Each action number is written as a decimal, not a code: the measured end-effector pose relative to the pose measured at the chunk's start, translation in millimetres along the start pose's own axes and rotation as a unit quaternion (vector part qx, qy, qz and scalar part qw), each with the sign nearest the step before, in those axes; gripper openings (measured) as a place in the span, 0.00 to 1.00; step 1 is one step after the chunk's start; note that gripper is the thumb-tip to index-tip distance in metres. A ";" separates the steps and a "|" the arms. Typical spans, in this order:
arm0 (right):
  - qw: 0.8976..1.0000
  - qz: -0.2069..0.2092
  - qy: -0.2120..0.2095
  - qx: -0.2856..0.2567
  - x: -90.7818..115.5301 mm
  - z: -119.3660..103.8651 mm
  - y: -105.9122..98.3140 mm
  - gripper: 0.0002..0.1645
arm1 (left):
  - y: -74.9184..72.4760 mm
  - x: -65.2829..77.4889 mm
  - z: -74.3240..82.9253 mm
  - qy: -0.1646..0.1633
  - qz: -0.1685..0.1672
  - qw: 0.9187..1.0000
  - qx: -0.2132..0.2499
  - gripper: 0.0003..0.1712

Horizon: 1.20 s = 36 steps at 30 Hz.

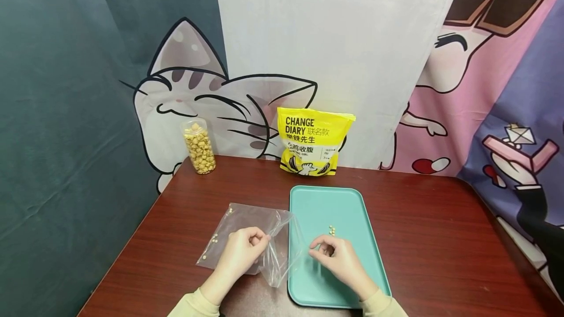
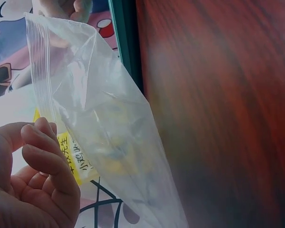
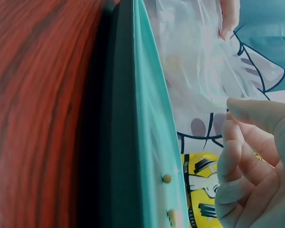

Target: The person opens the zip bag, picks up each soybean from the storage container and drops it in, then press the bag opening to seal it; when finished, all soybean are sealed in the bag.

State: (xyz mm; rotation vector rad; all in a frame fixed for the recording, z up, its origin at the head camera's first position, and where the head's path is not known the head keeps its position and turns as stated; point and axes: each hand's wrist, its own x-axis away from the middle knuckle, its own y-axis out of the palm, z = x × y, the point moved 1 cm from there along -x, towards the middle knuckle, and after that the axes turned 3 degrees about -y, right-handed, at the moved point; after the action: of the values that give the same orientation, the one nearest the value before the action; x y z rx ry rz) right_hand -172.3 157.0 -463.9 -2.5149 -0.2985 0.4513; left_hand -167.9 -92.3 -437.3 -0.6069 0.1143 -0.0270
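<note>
Bag, from the head view: clear, flat plastic bag (image 1: 251,215) over the reddish-brown wooden table (image 1: 432,238), its mouth reaching past the tray's left rim; tiny pale-yellow pellets (image 1: 214,238) lie along its far end.
Left hand (image 1: 242,251): pinching the bag near its mouth.
Right hand (image 1: 337,256): curled above the turquoise rectangular tray (image 1: 326,199), near a small cluster of pellets.
Backdrop side: shiny yellow pouch (image 1: 315,143) standing behind the tray; clear cylindrical jar (image 1: 199,148) of golden pieces farther left.
Bag, from the left wrist: fingertips at its ridged zip strip, pouch showing through.
Tray, from the right wrist: two pellets inside; thumb and forefinger nearly meet beside the bag, but I can't tell whether they grip anything.
</note>
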 end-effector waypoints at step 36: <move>0.991 -0.068 0.066 0.096 5.4 26.9 -11.7 0.05 | 0.7 2.3 0.0 -0.001 -0.003 1.000 -0.002 0.10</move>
State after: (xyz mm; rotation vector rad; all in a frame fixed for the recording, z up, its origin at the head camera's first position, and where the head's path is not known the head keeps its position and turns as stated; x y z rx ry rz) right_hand -178.8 181.3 -479.8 -2.3067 -0.3539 0.2450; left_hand -165.6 -91.8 -438.0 -0.6120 0.1099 -0.0308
